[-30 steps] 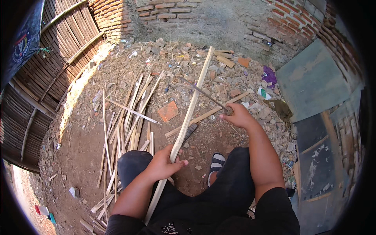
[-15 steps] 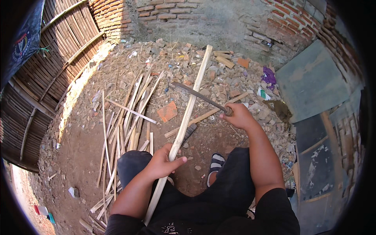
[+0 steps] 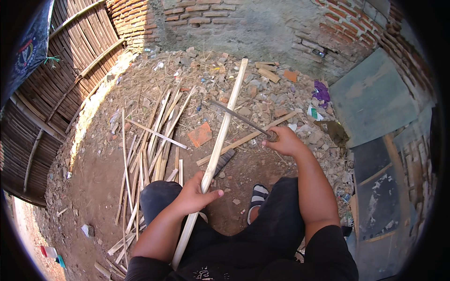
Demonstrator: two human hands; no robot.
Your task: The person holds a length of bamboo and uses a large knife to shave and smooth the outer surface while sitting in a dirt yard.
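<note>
My left hand (image 3: 192, 195) is closed round a long pale wooden strip (image 3: 218, 145), its thumb pointing right. The strip slants from my lap up toward the rubble, its near end by my left thigh. In my right hand (image 3: 287, 141) is the handle of a machete (image 3: 249, 122) with a dark, narrow blade. That blade lies across the strip's upper part, tip pointing left, and seems to touch it. Most of the handle is hidden by my fingers.
Several loose wooden strips (image 3: 161, 136) lie in a heap on the left. Another strip (image 3: 248, 139) and a broken orange tile (image 3: 200, 135) lie on the dirt ahead. Rubble (image 3: 262, 96) runs up to a brick wall (image 3: 225, 28). Grey panels (image 3: 375, 96) lean at right.
The wooden strip's far end has swung a little left and nearer. The machete blade has tilted, showing a thinner edge, and its tip is slightly lower. Both hands stay nearly in place.
</note>
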